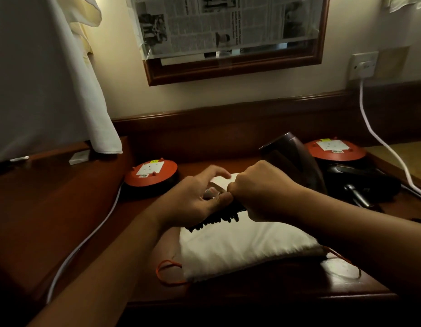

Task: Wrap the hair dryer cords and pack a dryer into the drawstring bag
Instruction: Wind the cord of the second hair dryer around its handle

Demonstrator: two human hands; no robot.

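A dark hair dryer (290, 159) is held over the wooden desk (63, 208), its barrel pointing up and away. Its black coiled cord (216, 219) is bunched around the handle below my hands. My left hand (193, 200) grips the cord bundle, thumb pressed on it and fingers reaching over a white tag (224, 181). My right hand (263, 192) is a closed fist on the handle and cord, touching the left. A white drawstring bag (242, 251) with an orange string (168, 272) lies flat just under them. A second black dryer (360, 185) lies at the right.
Two orange cable reels with sockets sit on the desk, one at the left (150, 172) and one at the back right (334, 149). A white cable (87, 241) runs down the left. Another white cable (379, 138) drops from the wall socket (363, 64). White cloth (51, 90) hangs at the left.
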